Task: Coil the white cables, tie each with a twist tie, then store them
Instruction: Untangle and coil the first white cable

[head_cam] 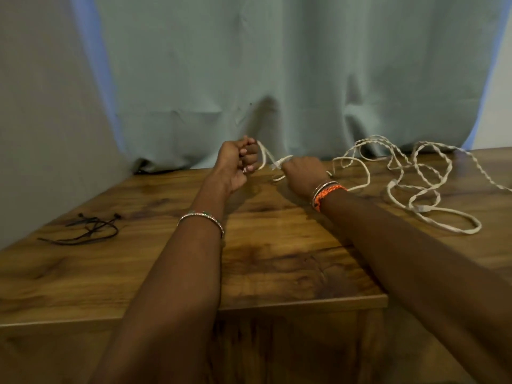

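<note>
A: What do the white cables [410,173] look like?

B: Pale, cream-white cord, loose and tangled in loops on the right part of the wooden tabletop [271,261]. Some lengths are twisted like a pair wound together, others lie flat like a ribbon. A small plug end shows near the right wrist.

A: How many are there?

B: I cannot tell; the loops cross too much to count separate cables.

A: And the hands?

B: The left hand [238,164] is raised near the curtain [277,65], its grip curled tight round one strand. That strand runs across to the right hand [303,173], whose fingers are closed on it at the plug end.

A: The ties?

B: A small heap of thin black ties [88,228] lies at the left of the tabletop, well apart from the cables. Several, overlapping, so no sure count.

A: Any writing or labels?

B: None that can be read.
</note>
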